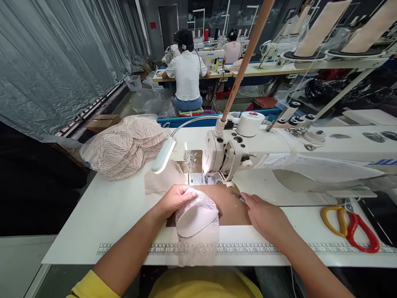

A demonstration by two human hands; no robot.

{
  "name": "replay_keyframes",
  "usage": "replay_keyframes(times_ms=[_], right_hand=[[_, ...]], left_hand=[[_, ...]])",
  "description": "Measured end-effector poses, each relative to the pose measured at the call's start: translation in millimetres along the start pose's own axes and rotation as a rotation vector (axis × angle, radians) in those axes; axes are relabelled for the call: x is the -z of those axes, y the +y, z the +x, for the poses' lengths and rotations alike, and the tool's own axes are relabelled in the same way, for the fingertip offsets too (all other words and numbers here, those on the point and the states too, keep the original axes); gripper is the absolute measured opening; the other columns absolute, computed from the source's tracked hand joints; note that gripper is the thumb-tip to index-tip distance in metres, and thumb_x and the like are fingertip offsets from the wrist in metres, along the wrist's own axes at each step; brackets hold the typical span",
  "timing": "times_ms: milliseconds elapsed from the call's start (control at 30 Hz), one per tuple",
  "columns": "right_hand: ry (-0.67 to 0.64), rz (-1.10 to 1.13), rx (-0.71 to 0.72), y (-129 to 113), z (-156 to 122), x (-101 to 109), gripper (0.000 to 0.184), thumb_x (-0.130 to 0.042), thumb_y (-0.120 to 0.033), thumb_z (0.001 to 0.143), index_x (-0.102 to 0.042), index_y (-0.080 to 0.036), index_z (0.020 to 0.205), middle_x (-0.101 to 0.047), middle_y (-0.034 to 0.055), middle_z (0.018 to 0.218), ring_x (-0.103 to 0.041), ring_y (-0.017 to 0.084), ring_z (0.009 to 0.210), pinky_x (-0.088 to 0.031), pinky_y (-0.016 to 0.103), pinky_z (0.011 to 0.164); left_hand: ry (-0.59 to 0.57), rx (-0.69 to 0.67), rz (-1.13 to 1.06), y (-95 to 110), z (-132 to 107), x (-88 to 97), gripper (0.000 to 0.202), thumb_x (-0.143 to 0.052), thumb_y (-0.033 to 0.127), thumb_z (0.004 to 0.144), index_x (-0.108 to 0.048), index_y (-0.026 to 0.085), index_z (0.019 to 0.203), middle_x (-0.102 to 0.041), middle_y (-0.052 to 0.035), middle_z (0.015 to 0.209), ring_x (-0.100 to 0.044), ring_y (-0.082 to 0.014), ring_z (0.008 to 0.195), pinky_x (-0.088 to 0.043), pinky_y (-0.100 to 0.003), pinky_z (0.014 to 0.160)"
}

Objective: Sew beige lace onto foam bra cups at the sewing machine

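Note:
My left hand (178,199) pinches the upper edge of a pale pink lace bra cup (198,218), thumb on top. The cup's smooth white inner side faces me, and loose lace (198,248) hangs from it over the table's front edge. My right hand (263,213) is closed around a small metal tool, probably thread snips (238,196), its tip pointing left; most of it is hidden in the fingers. Just beyond both hands is the white sewing machine (223,153), with its lit needle area above the metal plate. Sheer fabric (164,178) lies left of the needle.
Stacked lace cups (127,145) lie at the back left. Scissors with yellow and red handles (350,227) and a dark phone (380,217) rest at the right. A lamp (164,155) arches over the table (124,207). Thread cones (322,29) stand behind. A co-worker (189,74) sits ahead.

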State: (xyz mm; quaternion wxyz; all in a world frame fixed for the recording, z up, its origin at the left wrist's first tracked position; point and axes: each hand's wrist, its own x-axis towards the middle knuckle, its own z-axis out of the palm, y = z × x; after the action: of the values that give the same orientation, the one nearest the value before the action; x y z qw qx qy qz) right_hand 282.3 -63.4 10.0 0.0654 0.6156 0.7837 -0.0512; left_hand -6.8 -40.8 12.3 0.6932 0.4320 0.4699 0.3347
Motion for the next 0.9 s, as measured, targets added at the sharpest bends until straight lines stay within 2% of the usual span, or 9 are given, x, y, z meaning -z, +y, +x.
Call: replay_keyframes(times_ms=[100, 167, 267, 333, 433, 467, 633, 767, 900], right_hand=[[0.108, 0.360, 0.099, -15, -10, 4, 0.041, -0.035, -0.022, 0.095, -0.051, -0.016, 0.132, -0.064, 0.0104, 0.121, -0.063, 0.023, 0.104, -0.054, 0.036, 0.081], [0.161, 0.594, 0.184, -33, -17, 3, 0.040, -0.034, -0.033, 0.098, -0.052, -0.019, 0.131, -0.065, 0.0080, 0.121, -0.062, 0.022, 0.109, -0.053, 0.035, 0.086], [0.176, 0.852, 0.316, -68, -19, -1, 0.041, -0.033, -0.032, 0.098, -0.051, -0.019, 0.132, -0.070, 0.0067, 0.105, -0.067, 0.018, 0.092, -0.055, 0.030, 0.077], [0.233, 0.943, 0.382, -86, -15, -2, 0.041, -0.033, -0.029, 0.097, -0.050, -0.017, 0.133, -0.069, 0.0074, 0.102, -0.066, 0.017, 0.090, -0.055, 0.030, 0.078], [0.308, 0.946, 0.372, -99, -5, 0, 0.042, -0.036, -0.028, 0.097, -0.048, -0.017, 0.135, -0.063, 0.0097, 0.115, -0.060, 0.019, 0.107, -0.050, 0.032, 0.092], [0.318, 0.930, 0.348, -100, -3, 1, 0.042, -0.036, -0.028, 0.097, -0.048, -0.017, 0.135, -0.063, 0.0099, 0.116, -0.059, 0.019, 0.108, -0.050, 0.032, 0.092], [0.407, 0.795, 0.218, -99, 5, -3, 0.040, -0.043, -0.029, 0.095, -0.056, -0.010, 0.128, -0.065, 0.0091, 0.091, -0.064, 0.018, 0.081, -0.054, 0.028, 0.069], [0.565, 0.664, 0.237, -98, 5, -11, 0.038, -0.046, -0.027, 0.094, -0.058, -0.008, 0.125, -0.065, 0.0103, 0.090, -0.064, 0.017, 0.077, -0.053, 0.027, 0.065], [0.653, 0.582, 0.256, -98, 5, -15, 0.035, -0.047, -0.024, 0.094, -0.059, -0.009, 0.124, -0.066, 0.0097, 0.091, -0.064, 0.017, 0.075, -0.053, 0.027, 0.063]], left_hand=[[-0.022, 0.001, -0.018, -1, 0, -1.4, 0.041, -0.077, 0.047, 0.068, -0.059, 0.010, 0.070, -0.059, -0.0030, 0.064, -0.052, -0.0109, 0.056, -0.037, -0.021, 0.052], [-0.028, 0.010, -0.039, -1, -1, -2.8, 0.040, -0.077, 0.046, 0.068, -0.062, 0.009, 0.072, -0.061, -0.0045, 0.066, -0.054, -0.0118, 0.057, -0.039, -0.021, 0.052], [-0.057, 0.020, -0.095, 0, -2, -4.7, 0.038, -0.078, 0.043, 0.069, -0.066, 0.008, 0.077, -0.066, -0.0076, 0.070, -0.058, -0.0149, 0.060, -0.043, -0.024, 0.057], [-0.095, 0.016, -0.128, 1, -3, -5.3, 0.037, -0.077, 0.041, 0.070, -0.068, 0.007, 0.080, -0.068, -0.0096, 0.074, -0.062, -0.0174, 0.065, -0.046, -0.026, 0.062], [-0.092, 0.014, -0.145, 2, -4, -5.3, 0.035, -0.077, 0.039, 0.071, -0.070, 0.008, 0.084, -0.070, -0.0102, 0.079, -0.063, -0.0172, 0.069, -0.048, -0.026, 0.066], [-0.080, 0.015, -0.147, 2, -4, -5.3, 0.034, -0.078, 0.038, 0.070, -0.071, 0.008, 0.085, -0.071, -0.0100, 0.080, -0.063, -0.0164, 0.069, -0.048, -0.025, 0.066], [-0.096, 0.059, -0.169, 4, -6, -7.2, 0.035, -0.078, 0.038, 0.071, -0.073, 0.008, 0.087, -0.072, -0.0106, 0.080, -0.064, -0.0165, 0.070, -0.049, -0.024, 0.067], [-0.086, 0.088, -0.171, 4, -7, -9.3, 0.034, -0.078, 0.037, 0.070, -0.074, 0.008, 0.087, -0.072, -0.0100, 0.078, -0.063, -0.0140, 0.066, -0.048, -0.021, 0.062], [-0.085, 0.089, -0.181, 3, -8, -9.7, 0.034, -0.078, 0.038, 0.071, -0.074, 0.008, 0.088, -0.073, -0.0105, 0.080, -0.064, -0.0143, 0.067, -0.048, -0.021, 0.063]])
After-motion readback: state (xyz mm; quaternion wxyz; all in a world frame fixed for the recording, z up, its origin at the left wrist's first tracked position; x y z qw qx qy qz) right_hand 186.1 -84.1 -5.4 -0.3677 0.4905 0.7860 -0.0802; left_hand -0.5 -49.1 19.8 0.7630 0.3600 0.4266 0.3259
